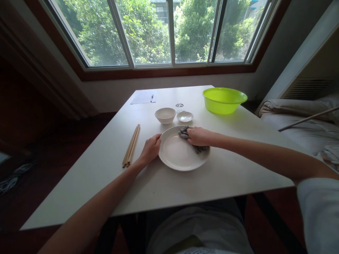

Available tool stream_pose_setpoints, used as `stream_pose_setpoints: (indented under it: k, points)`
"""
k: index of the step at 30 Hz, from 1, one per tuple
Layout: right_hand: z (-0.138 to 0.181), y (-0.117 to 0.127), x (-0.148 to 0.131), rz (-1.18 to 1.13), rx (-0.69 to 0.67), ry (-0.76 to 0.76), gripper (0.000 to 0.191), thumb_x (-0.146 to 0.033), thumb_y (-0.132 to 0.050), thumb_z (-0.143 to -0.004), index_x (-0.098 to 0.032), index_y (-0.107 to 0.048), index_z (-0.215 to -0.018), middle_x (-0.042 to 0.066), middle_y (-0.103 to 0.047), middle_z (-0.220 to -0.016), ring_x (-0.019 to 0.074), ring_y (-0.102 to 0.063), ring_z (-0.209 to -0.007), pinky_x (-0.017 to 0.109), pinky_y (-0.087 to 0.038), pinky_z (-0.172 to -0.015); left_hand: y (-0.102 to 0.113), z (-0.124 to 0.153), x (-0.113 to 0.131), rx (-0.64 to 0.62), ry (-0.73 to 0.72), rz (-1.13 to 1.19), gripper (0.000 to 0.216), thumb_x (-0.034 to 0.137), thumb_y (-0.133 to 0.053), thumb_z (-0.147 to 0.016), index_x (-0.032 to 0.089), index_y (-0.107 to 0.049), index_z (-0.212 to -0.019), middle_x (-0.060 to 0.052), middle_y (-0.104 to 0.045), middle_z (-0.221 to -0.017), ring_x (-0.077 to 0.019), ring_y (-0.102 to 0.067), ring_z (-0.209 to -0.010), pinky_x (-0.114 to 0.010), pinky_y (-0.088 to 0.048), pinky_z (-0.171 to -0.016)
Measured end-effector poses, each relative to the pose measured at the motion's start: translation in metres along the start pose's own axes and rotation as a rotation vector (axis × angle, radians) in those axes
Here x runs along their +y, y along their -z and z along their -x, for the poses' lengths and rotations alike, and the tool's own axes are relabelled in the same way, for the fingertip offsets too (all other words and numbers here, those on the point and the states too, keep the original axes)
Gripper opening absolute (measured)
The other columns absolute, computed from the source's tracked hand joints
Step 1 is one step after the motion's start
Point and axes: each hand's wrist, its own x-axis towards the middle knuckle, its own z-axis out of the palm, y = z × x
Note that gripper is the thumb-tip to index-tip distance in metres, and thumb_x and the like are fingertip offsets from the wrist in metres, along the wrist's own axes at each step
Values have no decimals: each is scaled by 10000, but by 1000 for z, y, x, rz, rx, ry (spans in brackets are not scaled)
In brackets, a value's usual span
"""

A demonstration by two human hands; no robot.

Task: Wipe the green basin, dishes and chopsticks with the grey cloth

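A large white plate (180,157) lies in front of me on the white table. My left hand (152,147) grips its left rim with the fingers closed. In my right hand (198,136) is a bunched grey cloth (183,132), pressed on the far right part of the plate; one end of it hangs toward the right rim. Just behind the plate stand a white bowl (165,115) and a small white dish (184,116). Several wooden chopsticks (131,146) lie together to the left of my left hand.
At the table's back right is a bright green basin (224,102). A sheet of paper (141,97) with a pen (152,98) on it lies at the back left. A small round item (179,105) rests behind the dish. The table (148,194) ends close to my body.
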Motion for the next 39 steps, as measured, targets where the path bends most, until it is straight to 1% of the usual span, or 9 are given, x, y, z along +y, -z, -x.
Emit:
stream_pose_setpoints:
  k: [6, 11, 16, 20, 24, 28, 31, 35, 39]
  points:
    - [12, -5, -7, -25, 1, -46, 287, -271, -467, -838, -92, -592, -1024, 200, -677, -942, 282, -656, -855, 307, -452, -638, -2, -1, -4, 5, -21, 10, 413, 256, -351, -838, 135, -661, -1081, -112, -685, -1091, -247, -616, -974, -324, -440, -862]
    - [6, -7, -6, -44, 27, -57, 259, -265, -455, -837, -105, -612, -965, 174, -686, -943, 260, -654, -836, 286, -442, -627, -4, -3, -9, 0, -15, 49, 422, 264, -364, -831, 131, -660, -1100, -110, -682, -1107, -247, -614, -990, -323, -435, -878]
    - [-2, -8, -15, -63, 50, -14, 253, -266, -460, -841, -116, -647, -921, 150, -697, -909, 241, -652, -807, 264, -425, -608, -5, -4, -8, 12, 4, 60, 419, 262, -374, -824, 148, -663, -1104, -87, -674, -1142, -239, -607, -1023, -311, -428, -908]
    - [-8, -7, -25, -85, 64, 106, 241, -258, -479, -831, -131, -674, -894, 126, -706, -888, 219, -652, -779, 251, -403, -603, -6, -4, -8, 12, -2, 68, 417, 272, -372, -824, 149, -667, -1092, -86, -681, -1124, -237, -612, -1008, -303, -435, -889]
    - [-12, -7, -32, -86, 102, 223, 243, -227, -487, -822, -129, -692, -910, 128, -708, -893, 217, -646, -763, 265, -396, -620, -7, -3, -7, 13, -5, 70, 404, 282, -382, -822, 164, -675, -1072, -71, -695, -1086, -233, -614, -985, -297, -440, -875]
    - [-10, -11, -34, -110, 152, 324, 284, -211, -482, -831, -139, -689, -1012, 116, -710, -875, 199, -626, -724, 276, -396, -633, -7, -4, -6, 16, -8, 81, 395, 289, -387, -823, 162, -679, -1056, -70, -702, -1064, -225, -619, -960, -293, -440, -875]
    - [-8, -15, -30, -136, 162, 446, 316, -198, -505, -827, -166, -673, -1093, 99, -710, -898, 188, -613, -742, 270, -393, -645, -7, -5, -8, 21, -13, 62, 392, 275, -385, -815, 157, -681, -1044, -79, -701, -1060, -225, -620, -961, -298, -437, -879]
    - [-6, -18, -21, -218, 100, 601, 380, -175, -548, -812, -224, -642, -1177, 69, -700, -995, 166, -607, -815, 254, -403, -717, -7, -6, -9, 22, -23, 33, 401, 259, -371, -805, 158, -679, -1042, -80, -702, -1050, -226, -623, -957, -303, -441, -871]
    - [-2, -14, -10, -267, 3, 718, 429, -135, -558, -798, -268, -631, -1199, 39, -682, -1046, 143, -601, -833, 235, -401, -765, -6, -6, -9, 6, -26, 43, 403, 262, -372, -804, 154, -678, -1043, -76, -707, -1030, -219, -627, -933, -295, -453, -848]
